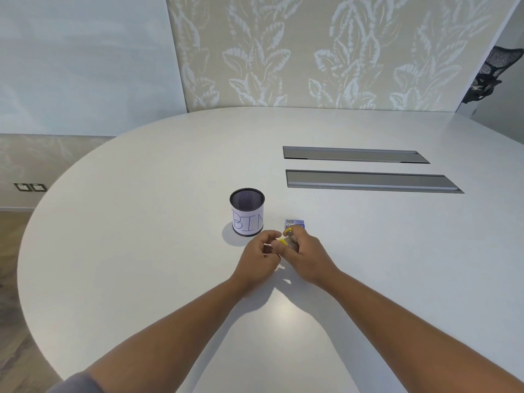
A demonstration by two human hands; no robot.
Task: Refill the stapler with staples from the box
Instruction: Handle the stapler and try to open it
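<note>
yellow stapler [285, 239], pinched between left hand [259, 258] and right hand [307, 255]; staple box [295, 222] just beyond, far side.

White oval table [141, 222], mesh BIN cup [247, 212], small staple box [295, 223], two grey hatches [368, 180]

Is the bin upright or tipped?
Upright. The bin stands on its base on the table, its open mesh rim facing up and the "BIN" label reading level. Its contents cannot be seen.
</note>
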